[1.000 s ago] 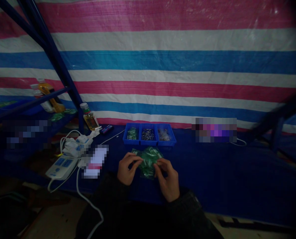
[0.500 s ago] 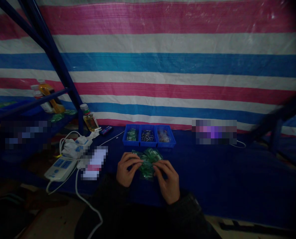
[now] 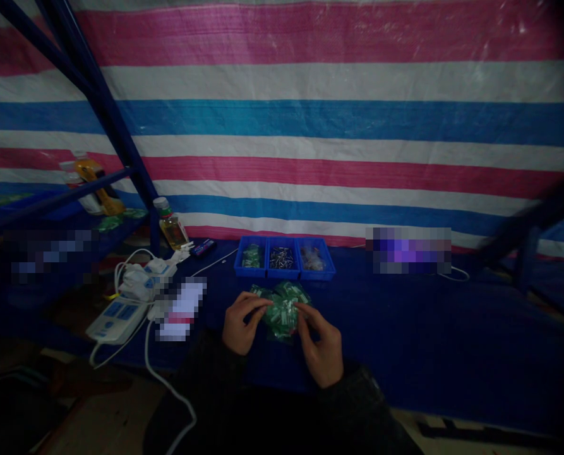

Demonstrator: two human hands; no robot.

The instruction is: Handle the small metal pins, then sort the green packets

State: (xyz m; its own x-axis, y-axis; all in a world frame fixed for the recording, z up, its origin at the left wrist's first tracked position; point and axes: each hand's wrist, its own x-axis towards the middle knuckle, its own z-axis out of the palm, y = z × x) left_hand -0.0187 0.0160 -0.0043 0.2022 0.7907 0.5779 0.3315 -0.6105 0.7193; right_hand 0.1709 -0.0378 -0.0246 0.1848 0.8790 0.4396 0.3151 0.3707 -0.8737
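Both hands pinch a small clear green plastic bag (image 3: 282, 311) by its sides, over a pile of similar green bags (image 3: 294, 292) on the blue table. My left hand (image 3: 240, 323) has thumb and forefinger closed on its left edge. On the opposite edge, my right hand (image 3: 320, 344) grips with thumb and fingertips. Just beyond the pile stand three blue bins side by side: the left bin (image 3: 250, 274) holds green bags, the middle bin (image 3: 282, 275) small metal pieces like screws, and the right bin (image 3: 318, 276) small pieces in clear plastic, too blurred to name.
Left of my hands lie a blurred-out phone (image 3: 182, 309) and white power strips (image 3: 115, 319) with tangled cables. A drink bottle (image 3: 172, 227) stands behind them by a blue metal frame (image 3: 120, 136). A blurred-out object (image 3: 407, 251) sits at the back right.
The bag between my hands now lies flatter and more spread, showing brighter white marks. My right fingertips have shifted slightly up; both hands otherwise stay in place.
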